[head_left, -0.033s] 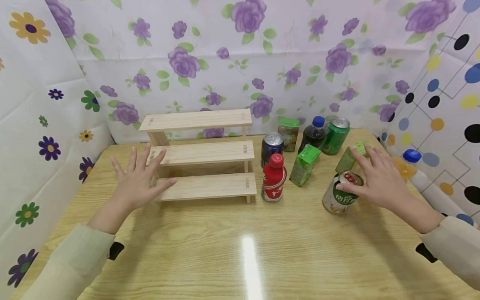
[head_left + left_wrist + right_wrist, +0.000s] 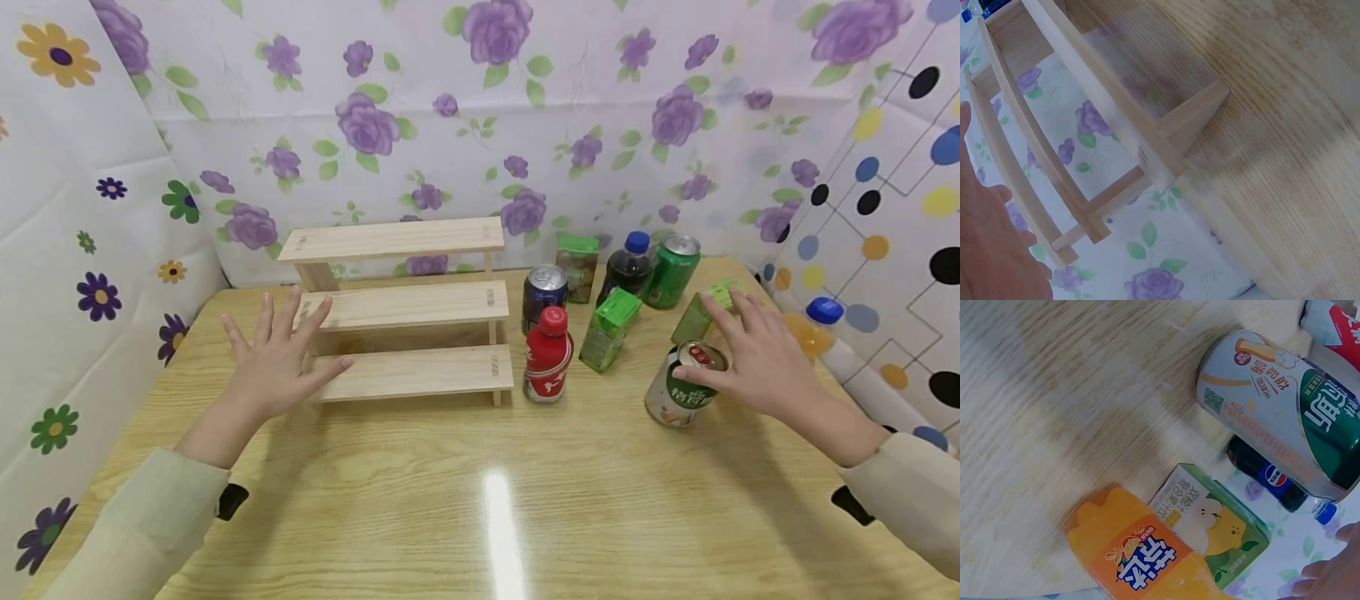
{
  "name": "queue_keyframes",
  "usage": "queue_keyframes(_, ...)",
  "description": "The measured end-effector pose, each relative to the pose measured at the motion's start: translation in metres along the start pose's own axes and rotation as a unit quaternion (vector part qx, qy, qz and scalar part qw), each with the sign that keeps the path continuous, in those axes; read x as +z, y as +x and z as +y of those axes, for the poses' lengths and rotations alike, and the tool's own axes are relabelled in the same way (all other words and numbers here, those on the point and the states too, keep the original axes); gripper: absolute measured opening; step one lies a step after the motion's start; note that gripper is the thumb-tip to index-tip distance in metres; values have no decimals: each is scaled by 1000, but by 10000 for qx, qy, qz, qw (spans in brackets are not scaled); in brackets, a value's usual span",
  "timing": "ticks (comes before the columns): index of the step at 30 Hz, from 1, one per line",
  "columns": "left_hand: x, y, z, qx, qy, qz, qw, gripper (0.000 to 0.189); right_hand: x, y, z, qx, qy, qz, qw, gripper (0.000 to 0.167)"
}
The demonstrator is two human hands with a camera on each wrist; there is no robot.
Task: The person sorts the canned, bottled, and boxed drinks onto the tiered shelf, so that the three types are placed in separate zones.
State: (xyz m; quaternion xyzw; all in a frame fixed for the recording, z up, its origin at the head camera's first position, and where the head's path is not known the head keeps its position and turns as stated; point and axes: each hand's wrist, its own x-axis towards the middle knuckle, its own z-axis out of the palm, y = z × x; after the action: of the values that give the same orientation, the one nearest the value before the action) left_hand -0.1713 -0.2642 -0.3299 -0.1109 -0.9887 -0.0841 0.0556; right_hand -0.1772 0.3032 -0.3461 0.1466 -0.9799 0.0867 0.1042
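My left hand [image 2: 272,377] is spread with fingers apart, over the left end of a three-tier wooden shelf [image 2: 408,373], holding nothing. In the left wrist view the shelf [image 2: 1100,94] stands apart from the fingers. On the right, my right hand [image 2: 767,367] hovers with fingers spread beside a white and green can [image 2: 667,398]; its thumb overlaps the can's top in the head view. The right wrist view shows a gap between the hand [image 2: 1335,572] and the can [image 2: 1254,394]. Partly behind those fingers is a green juice box [image 2: 692,321], with an orange soda bottle [image 2: 810,333] to its right.
Right of the shelf stand a red bottle [image 2: 547,367], a dark blue can [image 2: 545,292] and a green juice box [image 2: 607,333]. Farther back are a brown-green carton [image 2: 577,271], a cola bottle [image 2: 627,268] and a green can [image 2: 672,273]. Patterned cloth [image 2: 420,125] encloses the wooden table [image 2: 390,500].
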Motion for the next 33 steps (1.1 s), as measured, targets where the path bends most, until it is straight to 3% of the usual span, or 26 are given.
queue_keyframes(4,0,-2,-1,-7,-48,107,9999,84,0,-1,-1,52,121,-25,9999,105)
queue_keyframes(11,4,-11,-2,144,-514,464,9975,85,-3,-6,-6,114,655,-13,9978,104)
queue_keyframes(16,6,-19,-2,261,-969,960,9903,83,-3,-6,-8,181,932,192,9953,104)
queue_keyframes(19,6,-23,-2,117,-1311,1105,9851,80,-2,-8,-7,281,1194,299,9920,103)
queue_keyframes(27,8,-32,-4,-413,-2024,1025,9730,76,5,-20,-1,370,2023,630,9766,100)
queue_keyframes(33,13,-38,-17,-734,-2757,749,9555,82,16,-23,0,451,2500,661,9649,101)
